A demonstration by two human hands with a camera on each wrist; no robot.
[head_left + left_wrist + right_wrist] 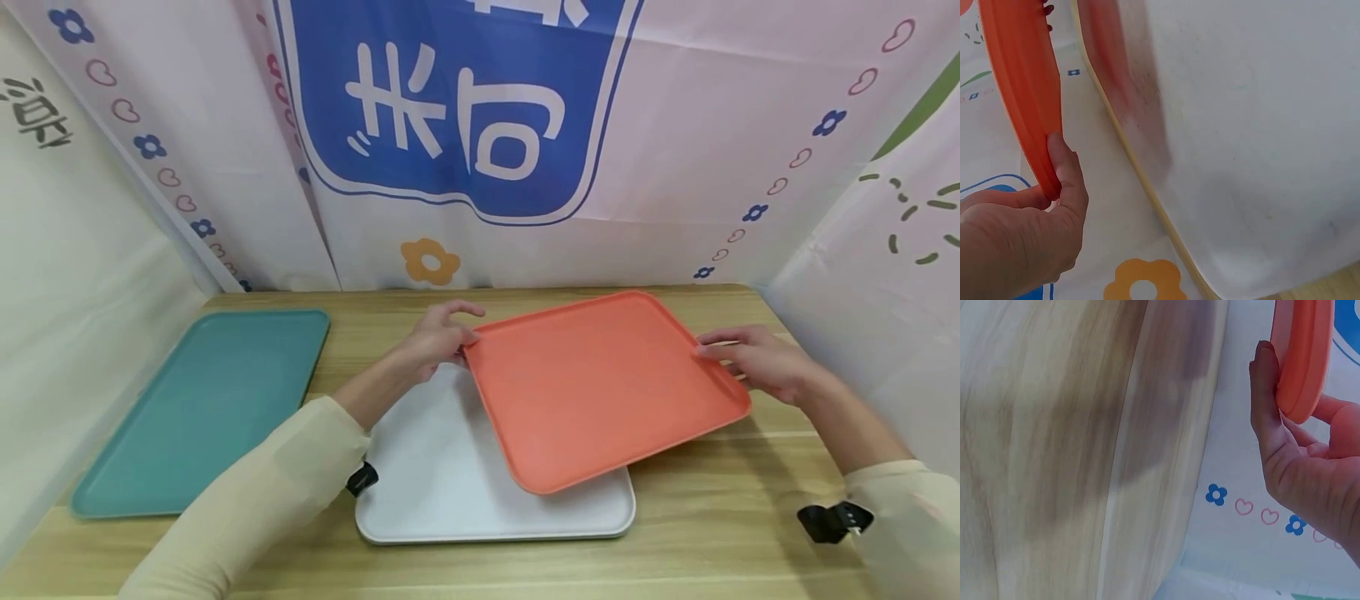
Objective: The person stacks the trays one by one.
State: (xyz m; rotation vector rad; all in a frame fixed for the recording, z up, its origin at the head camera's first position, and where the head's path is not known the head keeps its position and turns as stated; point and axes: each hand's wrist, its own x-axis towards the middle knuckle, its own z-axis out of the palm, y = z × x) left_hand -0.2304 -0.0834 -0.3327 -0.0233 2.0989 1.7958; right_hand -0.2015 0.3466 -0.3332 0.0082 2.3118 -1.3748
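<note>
Both hands hold an orange-red tray [607, 387], tilted and raised above the table. My left hand [441, 337] pinches its left back corner; in the left wrist view the thumb and fingers of the left hand [1035, 228] close on the orange rim. At the right edge, my right hand [765, 362] grips the rim, fingers beneath and thumb on top. The right wrist view shows that right hand [1310, 447] around the tray's edge [1304, 369]. Under the orange tray, a white tray [450, 467] lies on the table, its right back part hidden.
A teal tray [217, 408] lies on the wooden table [712, 525] at the left. Printed white cloth [675, 208] hangs behind the table and along both sides. The orange tray casts a shadow on the wood at the right.
</note>
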